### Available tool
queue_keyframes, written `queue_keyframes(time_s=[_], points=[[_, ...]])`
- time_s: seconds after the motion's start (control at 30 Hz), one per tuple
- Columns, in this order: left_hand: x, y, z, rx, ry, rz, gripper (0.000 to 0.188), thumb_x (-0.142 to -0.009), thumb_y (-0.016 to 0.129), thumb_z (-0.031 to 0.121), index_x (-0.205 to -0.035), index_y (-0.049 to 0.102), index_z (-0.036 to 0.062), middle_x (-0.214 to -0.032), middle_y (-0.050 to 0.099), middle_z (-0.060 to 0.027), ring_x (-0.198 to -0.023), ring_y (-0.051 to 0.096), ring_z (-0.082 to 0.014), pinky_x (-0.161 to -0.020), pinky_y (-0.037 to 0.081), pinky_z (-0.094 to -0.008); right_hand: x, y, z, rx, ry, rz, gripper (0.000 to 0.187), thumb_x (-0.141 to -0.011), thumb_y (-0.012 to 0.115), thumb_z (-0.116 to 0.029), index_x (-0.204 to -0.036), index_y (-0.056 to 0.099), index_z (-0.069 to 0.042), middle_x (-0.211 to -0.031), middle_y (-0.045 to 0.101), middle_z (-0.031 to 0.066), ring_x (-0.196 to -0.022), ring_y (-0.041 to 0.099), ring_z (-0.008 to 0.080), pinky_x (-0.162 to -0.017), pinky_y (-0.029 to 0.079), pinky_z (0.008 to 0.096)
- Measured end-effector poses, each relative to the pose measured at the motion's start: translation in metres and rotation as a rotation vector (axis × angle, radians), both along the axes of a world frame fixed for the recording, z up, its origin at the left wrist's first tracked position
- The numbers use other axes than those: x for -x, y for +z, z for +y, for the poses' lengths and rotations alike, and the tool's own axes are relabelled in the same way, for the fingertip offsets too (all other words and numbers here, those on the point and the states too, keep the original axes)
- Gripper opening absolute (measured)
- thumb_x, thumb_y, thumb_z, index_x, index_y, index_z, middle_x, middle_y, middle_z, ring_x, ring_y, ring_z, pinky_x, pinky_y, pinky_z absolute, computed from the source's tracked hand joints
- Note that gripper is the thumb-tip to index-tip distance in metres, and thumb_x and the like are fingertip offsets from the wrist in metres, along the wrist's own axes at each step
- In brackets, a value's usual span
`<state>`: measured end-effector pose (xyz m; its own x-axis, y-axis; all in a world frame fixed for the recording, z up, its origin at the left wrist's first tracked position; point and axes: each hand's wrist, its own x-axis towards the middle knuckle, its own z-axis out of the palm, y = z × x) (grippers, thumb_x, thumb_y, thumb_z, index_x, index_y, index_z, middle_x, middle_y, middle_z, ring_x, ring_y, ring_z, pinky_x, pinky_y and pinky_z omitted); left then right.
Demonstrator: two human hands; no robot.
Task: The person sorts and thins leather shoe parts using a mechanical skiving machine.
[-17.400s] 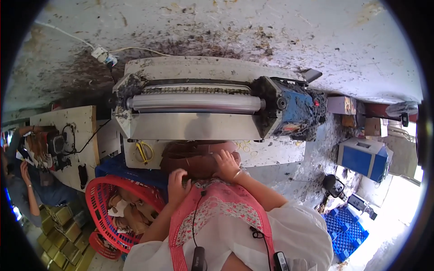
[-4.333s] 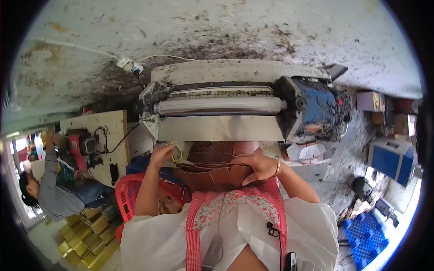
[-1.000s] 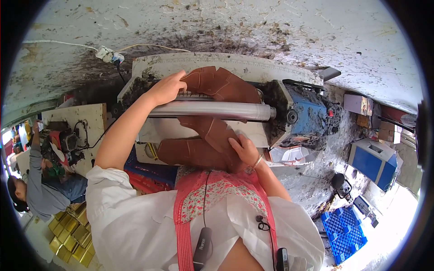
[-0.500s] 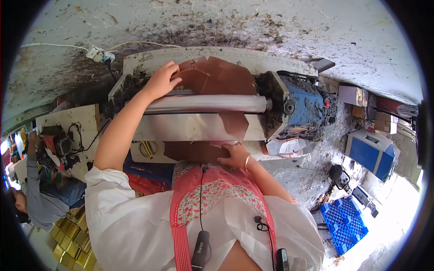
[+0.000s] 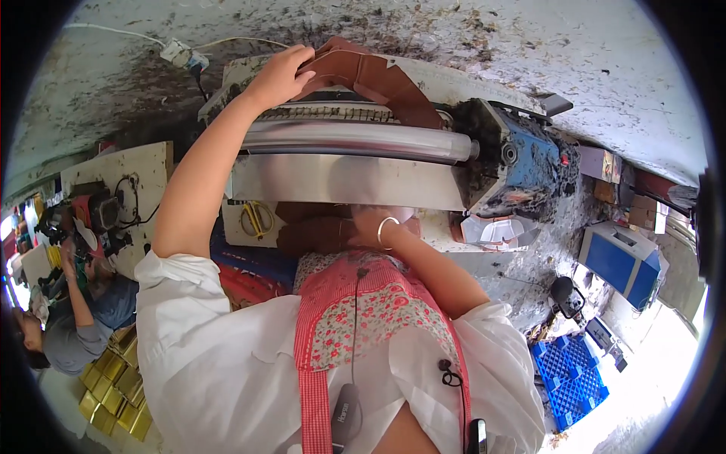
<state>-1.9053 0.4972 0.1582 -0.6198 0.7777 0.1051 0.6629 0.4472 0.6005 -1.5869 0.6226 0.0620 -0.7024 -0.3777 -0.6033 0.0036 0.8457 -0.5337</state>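
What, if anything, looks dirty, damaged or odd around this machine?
The wall behind the roller machine is heavily speckled with dark grime, and the machine's blue housing looks caked in black residue; such build-up stands out beside the shiny roller.

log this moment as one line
left hand: holding brown pieces beyond roller; right hand: at brown stack; scissors: left of stack

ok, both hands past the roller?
No, the left hand is beyond the roller, but the right hand is on the near side, by brown pieces.
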Motion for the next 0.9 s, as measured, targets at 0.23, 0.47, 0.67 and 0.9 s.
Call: queue_keyframes(time_s=[0.23, 0.47, 0.67, 0.9], points=[[-0.005, 0.010, -0.006, -0.033, 0.022, -0.026, 0.019, -0.080, 0.062, 0.006, -0.092, 0.049, 0.0004, -0.086, 0.053, -0.0159, -0.080, 0.054, -0.0372, -0.069, 0.042, -0.0424, 0.006, 0.091, -0.035, 0.208, 0.454, 0.226, 0.042, -0.086, 0.049, -0.017, -0.127, 0.043, -0.011, -0.094, 0.062, 0.0150, -0.073, 0.066, 0.0322, -0.064, 0.054, 0.0427], [0.008, 0.023, 0.000, -0.083, 0.031, -0.032, 0.020, -0.079, 0.063, 0.007, -0.090, 0.047, 0.0003, -0.085, 0.053, -0.0182, -0.080, 0.054, -0.0390, -0.068, 0.042, -0.0428, 0.007, 0.122, 0.073, 0.679, -0.174, 0.198, 0.062, -0.076, 0.068, -0.021, -0.130, 0.045, 0.000, -0.117, 0.059, 0.0189, -0.101, 0.062, 0.0280, -0.087, 0.048, 0.0349], [0.014, 0.012, 0.008, -0.043, 0.092, -0.073, 0.022, -0.079, 0.064, 0.006, -0.092, 0.047, 0.0002, -0.085, 0.054, -0.0178, -0.081, 0.055, -0.0380, -0.069, 0.043, -0.0409, -0.012, 0.093, 0.083, 0.638, -0.632, -0.176, 0.045, -0.079, 0.068, -0.021, -0.117, 0.055, 0.001, -0.100, 0.064, 0.0087, -0.092, 0.059, 0.0149, -0.085, 0.047, 0.0288], [-0.003, -0.006, -0.004, 0.401, -0.190, 0.079, 0.042, -0.080, 0.050, -0.004, -0.119, 0.050, 0.0104, -0.115, 0.049, -0.0147, -0.104, 0.053, -0.0348, -0.083, 0.047, -0.0431, -0.024, 0.089, 0.077, 0.351, -0.854, 0.045, 0.035, -0.071, 0.072, -0.024, -0.093, 0.062, 0.001, -0.080, 0.065, 0.0196, -0.069, 0.064, 0.0261, -0.062, 0.049, 0.0366]])
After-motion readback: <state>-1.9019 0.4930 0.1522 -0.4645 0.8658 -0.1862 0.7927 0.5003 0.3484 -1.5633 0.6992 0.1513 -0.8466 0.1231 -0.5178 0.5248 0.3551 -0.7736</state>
